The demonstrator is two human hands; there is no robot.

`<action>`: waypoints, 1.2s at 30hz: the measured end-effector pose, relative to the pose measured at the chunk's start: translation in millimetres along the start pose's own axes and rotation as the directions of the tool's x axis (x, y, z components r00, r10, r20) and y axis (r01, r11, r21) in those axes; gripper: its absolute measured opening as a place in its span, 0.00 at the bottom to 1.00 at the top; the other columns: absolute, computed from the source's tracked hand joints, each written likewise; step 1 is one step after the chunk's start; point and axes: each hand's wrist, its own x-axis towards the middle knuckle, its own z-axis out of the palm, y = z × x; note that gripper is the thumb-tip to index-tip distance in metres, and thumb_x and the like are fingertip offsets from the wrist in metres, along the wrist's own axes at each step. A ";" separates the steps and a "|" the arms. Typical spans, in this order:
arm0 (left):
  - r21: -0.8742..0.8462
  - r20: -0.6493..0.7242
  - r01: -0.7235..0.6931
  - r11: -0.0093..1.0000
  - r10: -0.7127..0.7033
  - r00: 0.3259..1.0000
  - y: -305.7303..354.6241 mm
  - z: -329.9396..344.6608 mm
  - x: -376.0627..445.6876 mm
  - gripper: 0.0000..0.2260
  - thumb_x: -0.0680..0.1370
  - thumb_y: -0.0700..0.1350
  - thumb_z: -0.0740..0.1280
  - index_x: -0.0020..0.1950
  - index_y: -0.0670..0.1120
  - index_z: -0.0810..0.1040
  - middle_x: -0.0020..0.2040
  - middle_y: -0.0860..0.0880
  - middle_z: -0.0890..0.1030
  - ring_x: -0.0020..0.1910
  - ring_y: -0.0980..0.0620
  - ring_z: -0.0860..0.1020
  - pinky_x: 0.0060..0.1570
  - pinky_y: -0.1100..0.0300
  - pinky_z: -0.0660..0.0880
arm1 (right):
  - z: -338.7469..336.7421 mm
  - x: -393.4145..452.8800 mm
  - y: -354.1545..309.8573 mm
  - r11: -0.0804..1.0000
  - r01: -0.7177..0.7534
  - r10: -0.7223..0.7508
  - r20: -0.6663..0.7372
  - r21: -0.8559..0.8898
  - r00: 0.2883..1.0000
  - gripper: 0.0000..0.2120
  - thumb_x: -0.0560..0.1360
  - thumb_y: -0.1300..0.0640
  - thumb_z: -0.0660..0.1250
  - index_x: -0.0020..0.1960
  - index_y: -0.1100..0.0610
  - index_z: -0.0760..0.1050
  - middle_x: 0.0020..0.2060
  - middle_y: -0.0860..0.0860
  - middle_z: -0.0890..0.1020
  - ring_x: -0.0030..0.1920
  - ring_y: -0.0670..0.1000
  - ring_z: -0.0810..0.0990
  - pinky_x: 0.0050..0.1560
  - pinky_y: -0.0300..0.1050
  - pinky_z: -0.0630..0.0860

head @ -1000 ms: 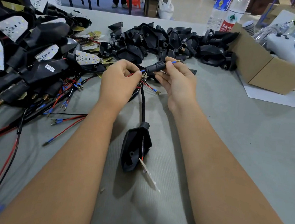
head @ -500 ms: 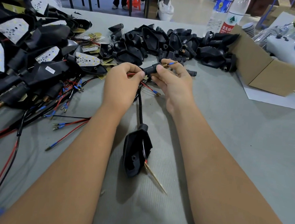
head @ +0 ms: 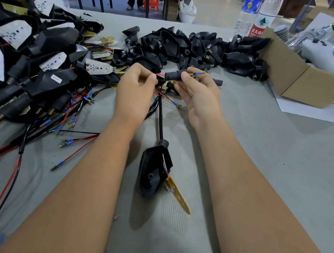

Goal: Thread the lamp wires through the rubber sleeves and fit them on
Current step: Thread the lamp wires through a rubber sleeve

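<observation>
Between the two hands, held above the grey table point(head: 269, 175), sits the rubber sleeve point(head: 172, 75), a short black tube lying roughly level. Right hand point(head: 200, 93) pinches its right end w/ thumb & fingertips; a blue-tipped wire end w/ brass terminal point(head: 200, 73) pokes out past those fingers. Left hand point(head: 134, 89) has fingers curled, pinching the red wire point(head: 160, 75) just where it enters the sleeve's left mouth.

Vs. a sec ago: the sleeve has come up & leveled out, and the blue tip now shows further beyond the right fingers, so at least one wire looks fed all the way thru. Red wire forms a small loop at the entry, prob. being pushed in. Can't tell if both wires are inside.

Below, the black cable point(head: 159, 117) runs down to the lamp housing point(head: 154, 173) lying on the table btw. the forearms, w/ a yellow LED board point(head: 178, 195) sticking out beside it. That housing has shifted & turned a bit as the cable got tugged.

Next, I'd judge: slide the sleeve down the cable to seat it.

Further out: pile of finished lamps point(head: 26, 63) at left, heap of empty housings point(head: 189, 47) at back, cardboard box point(head: 299, 81) and water bottles point(head: 260, 15) at right.
</observation>
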 end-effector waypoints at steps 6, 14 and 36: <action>0.026 0.025 -0.078 0.997 0.077 0.997 -1.0 -0.4 0.3 0.12 0.78 0.38 0.66 0.38 0.52 0.75 0.42 0.44 0.82 0.40 0.53 0.77 0.49 0.49 0.77 | -1.9 0.0 -2.5 1.000 -0.022 0.022 0.013 0.022 1.000 0.06 0.76 0.68 0.67 0.48 0.59 0.74 0.39 0.56 0.80 0.36 0.52 0.82 0.43 0.41 0.81; 0.068 0.078 -0.125 0.990 0.120 0.990 -4.0 0.6 -0.8 0.05 0.76 0.39 0.67 0.42 0.46 0.79 0.35 0.52 0.79 0.37 0.54 0.77 0.44 0.55 0.77 | 0.8 -2.1 -1.6 1.000 -0.019 0.019 -0.021 0.014 1.000 0.05 0.76 0.66 0.68 0.47 0.59 0.73 0.37 0.56 0.80 0.32 0.49 0.80 0.37 0.38 0.79; -0.088 0.059 0.057 0.994 -0.052 0.997 -1.3 -1.1 -1.2 0.12 0.72 0.36 0.74 0.46 0.52 0.79 0.36 0.53 0.85 0.39 0.52 0.84 0.51 0.50 0.81 | 0.4 -1.6 -0.3 0.998 -0.054 0.057 0.075 -0.043 0.996 0.05 0.76 0.68 0.68 0.43 0.62 0.77 0.34 0.52 0.79 0.31 0.44 0.77 0.37 0.34 0.75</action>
